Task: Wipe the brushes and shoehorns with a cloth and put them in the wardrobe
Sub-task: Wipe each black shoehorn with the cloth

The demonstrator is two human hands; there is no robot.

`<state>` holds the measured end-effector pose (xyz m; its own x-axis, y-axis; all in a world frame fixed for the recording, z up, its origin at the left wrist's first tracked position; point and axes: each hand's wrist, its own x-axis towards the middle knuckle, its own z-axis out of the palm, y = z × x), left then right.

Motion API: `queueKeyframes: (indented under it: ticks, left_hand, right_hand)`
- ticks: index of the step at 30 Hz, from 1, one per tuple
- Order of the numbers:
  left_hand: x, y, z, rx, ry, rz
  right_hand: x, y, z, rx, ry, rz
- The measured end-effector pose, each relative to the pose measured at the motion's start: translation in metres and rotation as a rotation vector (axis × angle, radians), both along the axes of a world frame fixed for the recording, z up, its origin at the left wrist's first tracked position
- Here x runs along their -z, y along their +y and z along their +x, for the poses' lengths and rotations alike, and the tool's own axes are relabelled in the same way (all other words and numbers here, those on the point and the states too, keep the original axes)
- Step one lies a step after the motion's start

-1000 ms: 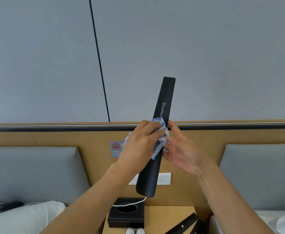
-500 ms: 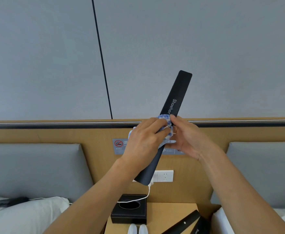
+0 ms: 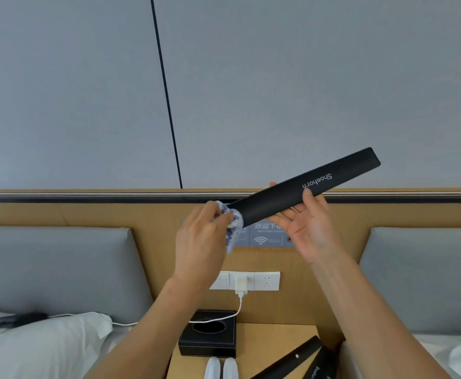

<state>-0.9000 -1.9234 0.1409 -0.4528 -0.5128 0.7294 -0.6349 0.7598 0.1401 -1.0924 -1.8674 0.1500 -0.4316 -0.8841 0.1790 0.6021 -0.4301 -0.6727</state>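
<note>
**Shoehorn swings flat as our cloth reaches its lower end**

Since half a second ago, we see the shoehorn (image 3: 303, 188) tip from a steep diagonal to a shallow slant, and our cloth (image 3: 230, 222) has slid from its middle down to its lower left end.

Our left fingers curl round the blue-and-white cloth, bunching it over that end of the shoehorn; the left hand (image 3: 202, 239) shows its back to us, the forearm rising from bottom centre. Our right thumb presses the shoehorn's printed face near the word "Shoehorn" while the fingers pass behind it, so the right hand (image 3: 310, 231) pinches it, palm turned towards us.

We cannot see the shoehorn's tip under the cloth, and most of the right fingers sit hidden behind it. On the bedside table (image 3: 273, 340) below, two more black shoehorns (image 3: 292, 359) lie cut off by the bottom edge, beside a black tissue box (image 3: 208, 339).
</note>
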Motion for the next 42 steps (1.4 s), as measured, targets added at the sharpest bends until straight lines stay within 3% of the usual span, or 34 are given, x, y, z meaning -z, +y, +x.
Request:
queueKeyframes:
  ticks: [5,11,16,19,23,27,32,37,42]
  left_hand:
    - [0.009,-0.01,0.017,-0.026,0.012,0.132]
    - [-0.002,-0.006,0.014,-0.113,0.152,0.305]
    - [-0.017,0.016,-0.018,0.045,0.266,0.318]
    - [-0.022,0.025,-0.028,0.129,0.23,0.283]
    - [-0.02,0.028,-0.021,0.216,0.183,0.31]
    - [-0.03,0.026,-0.012,0.303,0.292,0.319]
    - [-0.043,0.025,-0.007,0.325,0.322,0.393]
    - [-0.051,0.022,-0.002,0.284,0.358,0.231]
    - [-0.047,0.019,-0.003,0.179,0.299,0.094]
  right_hand:
    - [0.001,0.001,0.0,0.007,-0.033,-0.005]
    - [0.002,-0.004,0.01,-0.018,-0.06,-0.007]
    - [0.003,-0.015,0.041,-0.023,-0.005,0.038]
    - [0.005,-0.015,0.047,-0.056,-0.024,0.036]
    - [0.0,-0.002,0.036,-0.154,0.089,-0.033]
    - [-0.005,0.01,0.023,-0.264,0.226,-0.123]
    - [-0.013,0.011,0.015,-0.206,0.352,-0.149]
    - [-0.011,0.006,0.016,0.021,0.249,0.042]
    - [0.002,0.004,0.03,-0.026,0.106,0.107]
